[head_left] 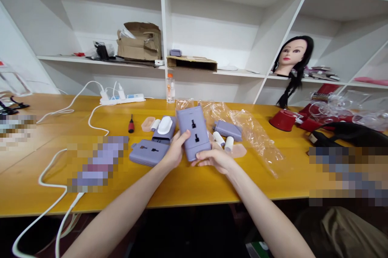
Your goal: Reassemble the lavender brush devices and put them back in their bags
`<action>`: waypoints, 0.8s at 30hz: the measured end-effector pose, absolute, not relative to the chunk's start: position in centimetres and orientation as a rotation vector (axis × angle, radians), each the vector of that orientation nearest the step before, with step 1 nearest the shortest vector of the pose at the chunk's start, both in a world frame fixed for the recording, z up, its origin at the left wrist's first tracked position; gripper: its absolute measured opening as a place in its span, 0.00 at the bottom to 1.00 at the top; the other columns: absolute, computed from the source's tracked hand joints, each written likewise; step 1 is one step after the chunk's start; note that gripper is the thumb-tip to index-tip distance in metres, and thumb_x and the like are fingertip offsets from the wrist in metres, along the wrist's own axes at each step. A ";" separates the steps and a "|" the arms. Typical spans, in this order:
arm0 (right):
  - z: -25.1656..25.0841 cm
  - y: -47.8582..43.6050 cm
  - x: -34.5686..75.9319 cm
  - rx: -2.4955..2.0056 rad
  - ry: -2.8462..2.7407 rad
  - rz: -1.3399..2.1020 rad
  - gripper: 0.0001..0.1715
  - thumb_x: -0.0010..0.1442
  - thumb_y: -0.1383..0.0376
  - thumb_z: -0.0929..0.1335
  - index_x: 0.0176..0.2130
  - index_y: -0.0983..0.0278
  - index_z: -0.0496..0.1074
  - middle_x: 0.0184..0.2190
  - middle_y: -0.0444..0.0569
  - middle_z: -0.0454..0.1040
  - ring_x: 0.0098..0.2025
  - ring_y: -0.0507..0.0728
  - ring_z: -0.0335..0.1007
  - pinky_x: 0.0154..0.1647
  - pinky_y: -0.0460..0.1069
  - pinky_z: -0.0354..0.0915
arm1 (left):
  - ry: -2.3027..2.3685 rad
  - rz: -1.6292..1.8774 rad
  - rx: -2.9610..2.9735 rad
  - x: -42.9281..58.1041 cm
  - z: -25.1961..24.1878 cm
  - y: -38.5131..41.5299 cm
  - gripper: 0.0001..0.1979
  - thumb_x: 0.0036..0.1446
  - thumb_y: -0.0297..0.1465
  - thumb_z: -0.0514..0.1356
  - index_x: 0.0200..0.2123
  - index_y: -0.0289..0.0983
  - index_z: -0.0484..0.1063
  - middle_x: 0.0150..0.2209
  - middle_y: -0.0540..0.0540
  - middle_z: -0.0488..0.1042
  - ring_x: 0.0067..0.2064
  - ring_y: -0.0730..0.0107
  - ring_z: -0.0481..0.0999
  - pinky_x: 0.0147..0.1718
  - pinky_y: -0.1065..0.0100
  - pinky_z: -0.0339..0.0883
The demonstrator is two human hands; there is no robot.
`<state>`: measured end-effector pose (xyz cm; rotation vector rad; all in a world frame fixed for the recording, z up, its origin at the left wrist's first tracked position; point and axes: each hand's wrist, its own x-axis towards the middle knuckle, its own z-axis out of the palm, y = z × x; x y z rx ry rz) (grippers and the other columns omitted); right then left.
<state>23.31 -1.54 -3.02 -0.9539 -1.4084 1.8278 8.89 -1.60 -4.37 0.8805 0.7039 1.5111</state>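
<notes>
A lavender plastic case (187, 117) with two black keyhole slots in its face is held up over the table. My left hand (177, 149) grips its left side, thumb on the face. At the lower right end, my right hand (216, 159) is closed on the case near a seam across it. Left of my hands lies a second lavender slotted piece (147, 154). Behind that is a lavender housing (160, 133) with a white oval part (165, 125) on it. On the right are a lavender ribbed piece (228, 129), white cylinders (229, 143) and a pale pink tray (239, 151).
A red-black screwdriver (131, 124) lies left on the wooden table (197, 193). Crumpled clear plastic (260, 141) spreads to the right. A power strip (130, 98) with white cables and an orange-capped bottle (170, 88) stand behind. Red-based items (283, 120) sit at right, below a mannequin head (292, 54).
</notes>
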 end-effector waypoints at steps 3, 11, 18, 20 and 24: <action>-3.1 -2.0 22.7 -0.958 -1.411 1.829 0.18 0.42 0.68 0.72 0.36 0.62 0.71 0.29 0.44 0.78 0.27 0.54 0.76 0.30 0.47 0.65 | 0.705 1.575 0.789 8.7 -3.8 -1.8 0.23 0.44 0.41 0.64 0.42 0.34 0.69 0.39 0.43 0.76 0.41 0.60 0.74 0.42 0.60 0.67; -1.3 -2.8 22.5 -1.018 -1.454 1.821 0.24 0.35 0.69 0.76 0.35 0.66 0.70 0.27 0.46 0.77 0.26 0.54 0.76 0.25 0.44 0.64 | 0.680 1.555 0.863 8.8 -3.6 -2.4 0.26 0.46 0.45 0.61 0.42 0.31 0.69 0.39 0.37 0.76 0.39 0.54 0.76 0.39 0.57 0.69; -2.8 -2.3 21.7 -0.934 -1.491 1.762 0.14 0.35 0.68 0.74 0.25 0.67 0.69 0.18 0.40 0.71 0.13 0.48 0.64 0.12 0.42 0.49 | 0.681 1.692 0.951 9.0 -4.5 -2.6 0.19 0.47 0.41 0.62 0.39 0.34 0.70 0.36 0.42 0.77 0.38 0.59 0.76 0.38 0.61 0.69; -3.2 -2.2 21.6 -0.868 -1.469 1.734 0.13 0.35 0.68 0.74 0.24 0.67 0.69 0.17 0.39 0.69 0.13 0.46 0.58 0.11 0.42 0.48 | 0.695 1.686 0.949 8.9 -4.5 -2.5 0.19 0.48 0.41 0.62 0.39 0.33 0.70 0.38 0.41 0.77 0.41 0.58 0.76 0.40 0.60 0.69; -3.1 -2.3 21.6 -0.819 -1.420 1.730 0.15 0.34 0.71 0.75 0.26 0.66 0.70 0.18 0.38 0.68 0.18 0.46 0.58 0.17 0.42 0.52 | 0.626 1.565 0.940 8.2 -3.5 -2.5 0.23 0.44 0.41 0.64 0.41 0.33 0.70 0.38 0.39 0.76 0.41 0.53 0.76 0.40 0.56 0.69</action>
